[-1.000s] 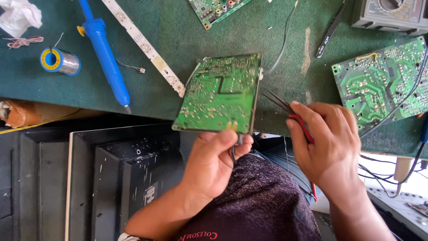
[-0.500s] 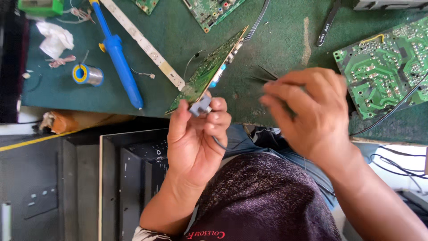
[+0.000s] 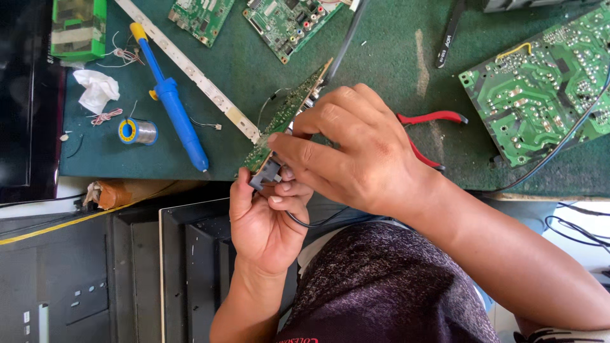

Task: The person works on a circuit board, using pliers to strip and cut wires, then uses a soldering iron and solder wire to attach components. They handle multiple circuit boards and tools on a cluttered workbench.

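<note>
A green circuit board (image 3: pixel 289 114) stands tilted on its edge over the green mat (image 3: pixel 394 57). My left hand (image 3: pixel 264 222) grips its lower corner from below, where a small grey connector (image 3: pixel 265 171) sits with a thin black cable (image 3: pixel 311 222) trailing from it. My right hand (image 3: pixel 356 149) reaches over the board, its fingertips pinching at that connector. Red-handled pliers (image 3: pixel 435 117) stick out from behind my right hand; I cannot tell whether they are held or lying on the mat.
A blue soldering iron (image 3: pixel 171 101), a solder spool (image 3: pixel 136 131) and a white strip (image 3: pixel 190 70) lie at left. More green boards sit at the top (image 3: pixel 289 22) and right (image 3: pixel 540 82). A black panel (image 3: pixel 127 273) lies below the table edge.
The board has been turned from flat to edge-on and brought nearer. My right hand has moved left from beside the board onto it, reaching the connector that my left hand holds.
</note>
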